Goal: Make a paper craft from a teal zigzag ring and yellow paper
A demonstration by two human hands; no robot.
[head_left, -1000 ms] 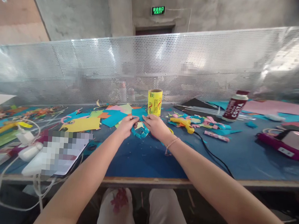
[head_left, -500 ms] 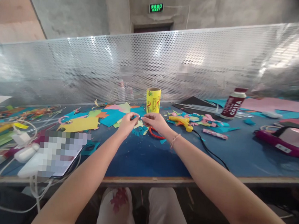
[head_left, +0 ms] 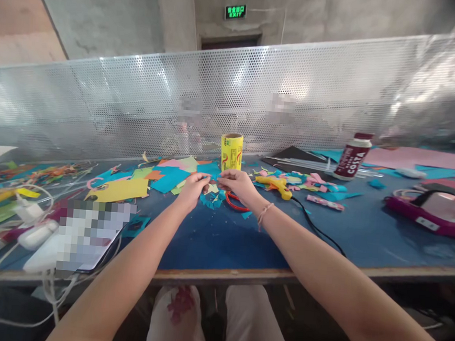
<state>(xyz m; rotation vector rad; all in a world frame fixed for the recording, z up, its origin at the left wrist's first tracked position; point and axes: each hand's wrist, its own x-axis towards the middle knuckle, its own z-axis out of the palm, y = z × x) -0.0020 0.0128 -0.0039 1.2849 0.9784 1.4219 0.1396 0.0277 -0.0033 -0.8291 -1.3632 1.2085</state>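
Ok so way off to the left of the yellow tube (head_left: 232, 154) there's a white charger (head_left: 30, 210) with a looping white cable, all on the blue surface (head_left: 221, 249). Coming back toward the tube, you get a yellow sheet (head_left: 121, 190), then some blue paper (head_left: 168, 180) overlapping other colours. The left hand (head_left: 192, 191) is on the near side of the tube, a bit left, thumb and fingers bent in close. Some fringed blue paper (head_left: 215, 203) sits right in front of the tube, just below the hands. Next is a red loop (head_left: 235, 208), in front of the tube and partly behind the right hand (head_left: 241, 186), whose fingertips look drawn together. Can't tell if either grip is clamped on anything; whatever's between them is too tiny to make out. Right of the tube there's a yellow glue gun (head_left: 269, 182) with a black cord, then pastel scraps (head_left: 316, 184), and well right of it a maroon-and-white COSTA bottle (head_left: 353, 158).
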